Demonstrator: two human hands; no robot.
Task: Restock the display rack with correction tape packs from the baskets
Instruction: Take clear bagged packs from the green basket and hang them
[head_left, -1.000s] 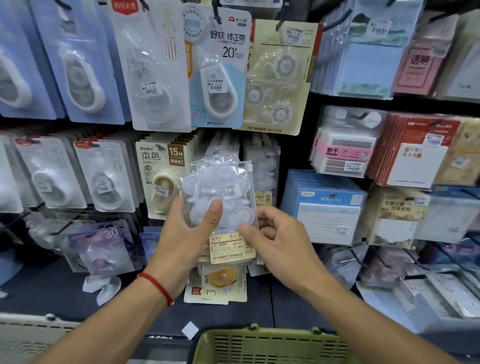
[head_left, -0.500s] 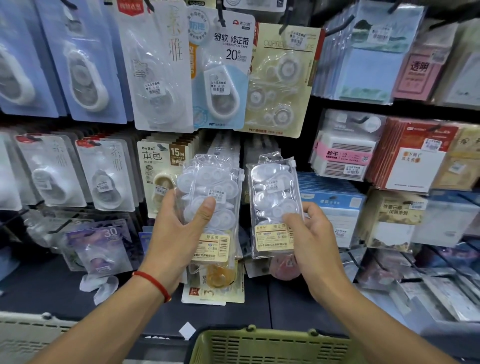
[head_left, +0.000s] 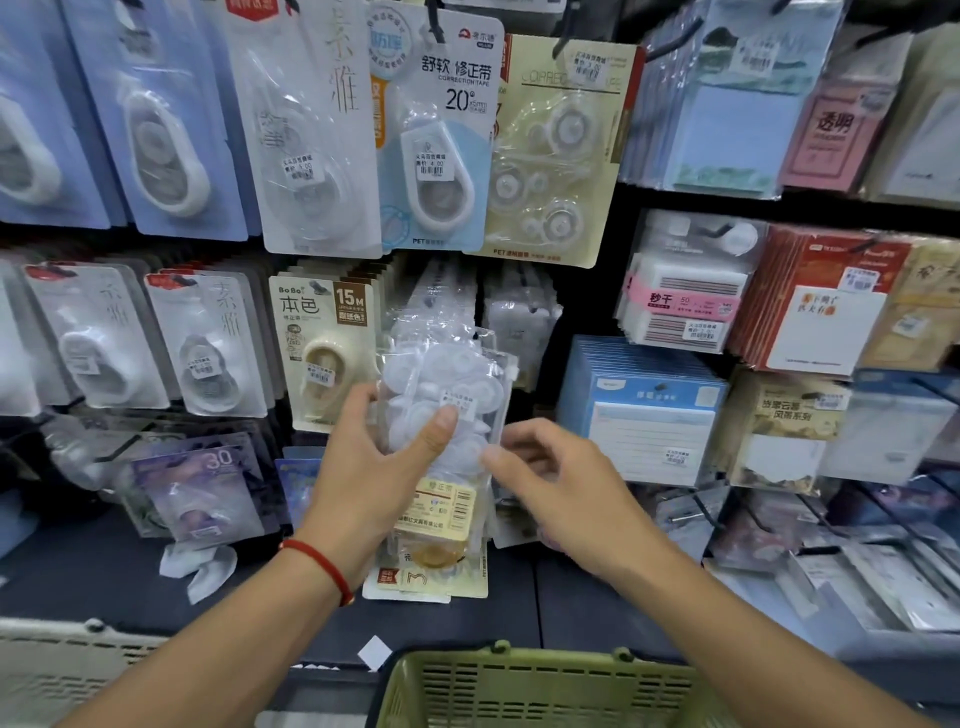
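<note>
1. Nearest, a green basket sits low at the bottom edge, below both arms, within easy reach for drawing stock; a pale basket shows at the lower left. What either one contains cannot be seen.
2. Above them, the left hand clamps a clear pack of white correction tapes, thumb pressed across the front and fingers curled behind. Held upright with its label low, the pack faces the rack, likely so its top can meet a hook.
3. The right hand is just beside the pack's right edge, fingers loosely curled and gripping nothing; whether a fingertip touches the plastic cannot be told. It probably stands ready to steady or guide the pack.
4. Directly behind the pack, more clear packs hang in a row on the rack's middle tier, so this looks like the matching peg.
5. Left of that row hang beige cards marked 15M, sorted by type.
6. Farthest up, larger carded tapes fill the top tier, and paper pads occupy the shelves to the right.
</note>
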